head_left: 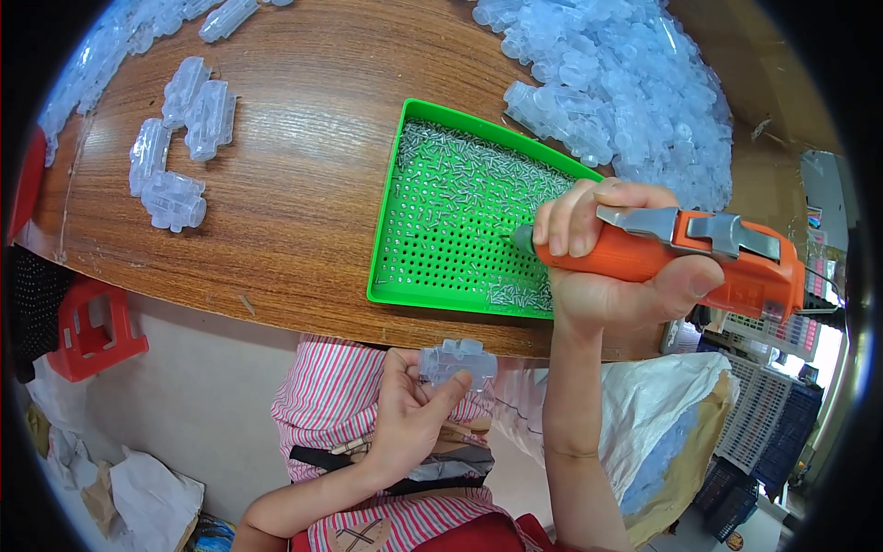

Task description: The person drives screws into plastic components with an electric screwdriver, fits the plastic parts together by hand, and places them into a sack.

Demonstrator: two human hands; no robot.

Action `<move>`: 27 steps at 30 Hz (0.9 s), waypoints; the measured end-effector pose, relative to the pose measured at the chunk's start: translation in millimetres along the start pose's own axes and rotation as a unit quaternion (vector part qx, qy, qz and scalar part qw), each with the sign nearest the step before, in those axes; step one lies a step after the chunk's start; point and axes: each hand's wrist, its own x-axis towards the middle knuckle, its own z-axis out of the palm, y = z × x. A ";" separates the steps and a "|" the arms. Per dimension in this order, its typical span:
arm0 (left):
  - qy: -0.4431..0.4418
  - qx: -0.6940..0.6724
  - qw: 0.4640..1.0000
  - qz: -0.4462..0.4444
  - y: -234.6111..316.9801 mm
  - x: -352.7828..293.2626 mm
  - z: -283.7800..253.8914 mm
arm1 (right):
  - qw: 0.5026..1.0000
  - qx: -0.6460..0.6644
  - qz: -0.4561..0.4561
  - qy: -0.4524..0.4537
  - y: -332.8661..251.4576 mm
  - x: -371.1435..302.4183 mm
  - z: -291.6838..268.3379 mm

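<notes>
Screwdriver — smooth plastic; tabletop — glossy wood.

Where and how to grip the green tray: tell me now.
Probably by the raised left wall of the green tray, coming from the left: the wall stands exposed, while the right hand and orange driver crowd the opposite side. Keep it level; small metal pieces lie loose inside.

Here's the tray near the worktop's front edge, screws inside; behind it, rightward, a heap of plastic pieces; off left, four loose pieces! Power screwdriver in the right hand, over the tray; a single piece in the left hand, before the worktop.
</notes>
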 end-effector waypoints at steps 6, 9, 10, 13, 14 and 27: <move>-0.001 -0.007 1.000 0.004 -2.2 2.1 -4.0 | 0.999 -0.011 0.012 -0.034 -54.8 -5.1 28.0; -0.014 0.013 1.000 0.008 -3.6 3.2 -2.2 | 0.998 -0.065 0.019 -0.021 -71.3 -36.4 47.7; -0.009 0.024 1.000 0.008 -4.6 2.9 -3.1 | 0.997 -0.074 0.025 -0.018 -68.4 -47.5 51.0; -0.006 -0.036 0.999 -0.005 1.7 1.6 0.3 | 0.993 -0.106 0.043 -0.036 -61.7 -61.7 50.7; -0.005 -0.043 0.999 0.011 -1.9 2.8 -1.6 | 0.993 -0.104 0.046 -0.033 -58.8 -63.7 50.2; -0.009 -0.036 0.999 0.009 -2.5 1.8 -4.1 | 0.993 -0.079 0.047 -0.078 -36.2 -69.9 46.2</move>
